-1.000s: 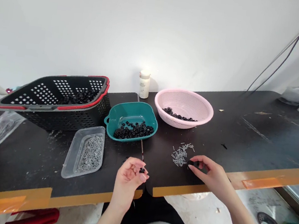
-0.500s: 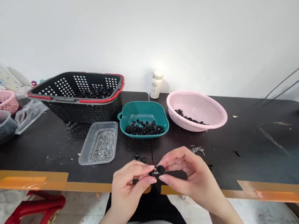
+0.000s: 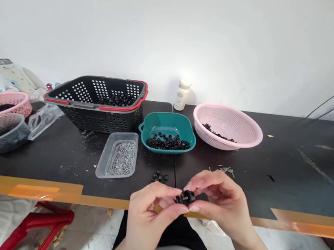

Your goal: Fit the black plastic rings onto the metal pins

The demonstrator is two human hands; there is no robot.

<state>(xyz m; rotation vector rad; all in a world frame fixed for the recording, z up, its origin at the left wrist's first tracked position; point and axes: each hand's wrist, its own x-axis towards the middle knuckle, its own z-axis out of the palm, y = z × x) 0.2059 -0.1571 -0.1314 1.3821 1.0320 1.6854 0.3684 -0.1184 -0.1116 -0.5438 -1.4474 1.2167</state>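
Above the table's front edge, my left hand (image 3: 153,209) pinches a small black ribbed plastic piece (image 3: 179,199) between thumb and fingertips. A round black cap (image 3: 188,196) is at the right end of that piece, and my right hand (image 3: 217,199) has its thumb and index finger closed on it. The two parts touch; whether they are joined I cannot tell. Just beyond my left hand lie several loose black round pieces (image 3: 158,176). Past my right hand is a small heap of metal pins (image 3: 226,170).
Behind the hands stand a teal basin (image 3: 165,151) and a pink basket (image 3: 246,131), both with black pieces. Left are a clear tray (image 3: 103,159) of metal pins, a black crate (image 3: 108,121) and another pink basket (image 3: 24,102). A bottle (image 3: 182,96) is by the wall.
The view has turned slightly left, so the containers sit further right. The black piece has tilted between my hands, and more of its ribbed part shows. Both hands keep their pinch.
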